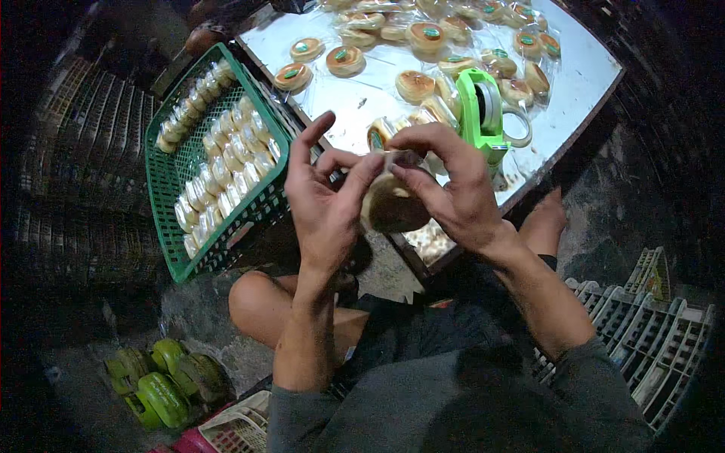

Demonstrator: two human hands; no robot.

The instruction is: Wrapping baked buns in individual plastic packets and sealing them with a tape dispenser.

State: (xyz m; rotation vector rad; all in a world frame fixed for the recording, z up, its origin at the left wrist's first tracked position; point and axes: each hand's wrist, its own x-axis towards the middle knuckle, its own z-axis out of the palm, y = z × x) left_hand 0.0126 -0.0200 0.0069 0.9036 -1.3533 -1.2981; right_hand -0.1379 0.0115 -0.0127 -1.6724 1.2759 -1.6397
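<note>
Between my two hands hangs a round browned bun (395, 206) in a clear plastic bag, just over the near corner of the white tabletop (362, 85). My left hand (331, 187) pinches the bag's top edge with thumb and fingertip, its other fingers raised. On the opposite side, the thumb and index finger of my right hand (453, 189) grip the same bag. Right behind that hand stands a bright green tape dispenser (473, 107) with a roll of tape in it. A row of wrapped buns (422, 116) leans beside the dispenser.
Left of the table, a green plastic basket (218, 266) holds rows of wrapped buns. More bagged buns (427, 37) with green labels cover the table's far part. A loose tape roll (518, 129) lies by the dispenser. Green gas cylinders (164, 399) and stacked crates (640, 340) stand on the floor.
</note>
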